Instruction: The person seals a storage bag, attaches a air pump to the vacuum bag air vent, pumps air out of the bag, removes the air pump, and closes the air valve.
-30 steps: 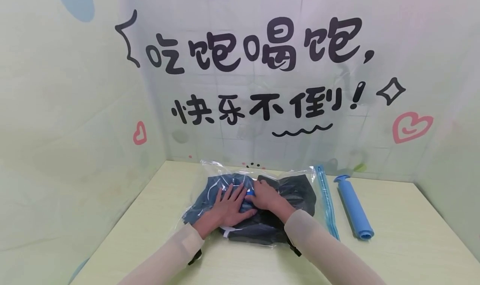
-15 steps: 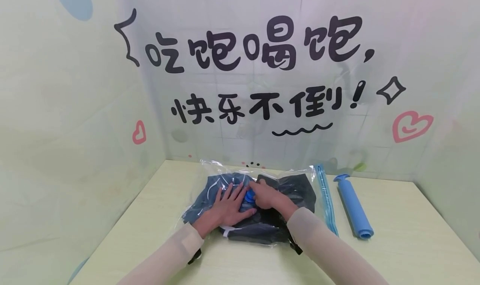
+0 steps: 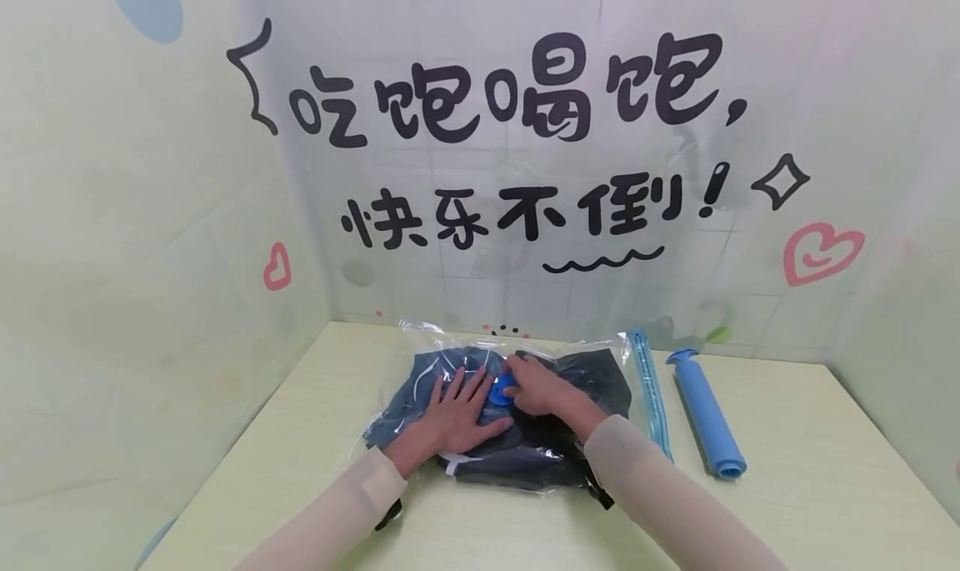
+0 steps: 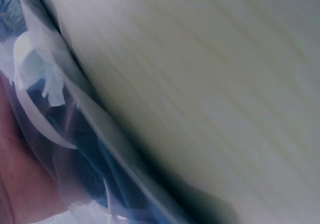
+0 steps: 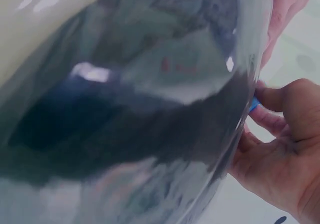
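Note:
A clear vacuum storage bag [image 3: 517,473] lies on the table with dark blue and black clothes [image 3: 600,379] inside. My left hand [image 3: 459,417] rests flat on its left half, fingers spread. Just right of those fingertips sits the bag's round blue valve cap [image 3: 501,391]. My right hand [image 3: 542,386] pinches this cap with thumb and fingers, which partly hide it. In the right wrist view, a sliver of the blue cap [image 5: 254,104] shows between thumb and finger. The left wrist view catches a white strip [image 4: 42,72] under the bag's film.
A blue hand pump [image 3: 708,417] lies to the right of the bag, handle towards the back. The bag's light-blue zip edge [image 3: 652,396] runs along its right side. Printed curtains [image 3: 510,296] stand behind and beside the pale wooden table [image 3: 300,454].
My right hand has shifted a little and turned about the valve cap, so more of the blue cap shows. My left hand stays where it was on the bag.

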The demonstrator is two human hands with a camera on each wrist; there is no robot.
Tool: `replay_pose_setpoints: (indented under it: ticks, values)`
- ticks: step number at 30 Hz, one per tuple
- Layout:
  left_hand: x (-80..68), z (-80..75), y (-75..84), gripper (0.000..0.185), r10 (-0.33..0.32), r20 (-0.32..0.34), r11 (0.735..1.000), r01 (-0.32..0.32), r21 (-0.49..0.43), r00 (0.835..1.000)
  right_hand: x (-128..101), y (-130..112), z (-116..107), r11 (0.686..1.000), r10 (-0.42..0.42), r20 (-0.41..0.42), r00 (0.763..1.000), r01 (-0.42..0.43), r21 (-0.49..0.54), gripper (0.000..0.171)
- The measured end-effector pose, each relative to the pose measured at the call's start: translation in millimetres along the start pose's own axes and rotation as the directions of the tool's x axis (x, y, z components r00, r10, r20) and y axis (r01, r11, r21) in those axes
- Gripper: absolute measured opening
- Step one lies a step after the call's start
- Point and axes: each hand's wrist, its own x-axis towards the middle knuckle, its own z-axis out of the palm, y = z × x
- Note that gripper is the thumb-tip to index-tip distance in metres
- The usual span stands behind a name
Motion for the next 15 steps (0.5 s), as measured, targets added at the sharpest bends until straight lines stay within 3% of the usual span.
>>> replay_pose_setpoints:
  ticks: [6, 12, 15]
  values:
    - [0.8, 1.1, -1.0, 0.093, 0.006, -0.001, 1.0, -0.006, 0.009, 1.0, -12.7, 23.7, -18.5, 0.999, -0.046, -0.16, 0.986, 0.044, -0.013, 0.028]
    - [2.9, 4.1, -3.3, 0.096, 0.017, -0.009, 1.0, -0.017, -0.009, 1.0, -36.3, 69.3, -53.7, 0.997, 0.023, -0.285, 0.958, -0.002, 0.073, 0.028]
    - [3.6, 5.2, -3.6, 0.095, 0.013, 0.001, 1.0, -0.013, -0.002, 1.0, -52.0, 97.9, -68.7, 0.995, 0.091, -0.327, 0.941, -0.075, 0.061, 0.027]
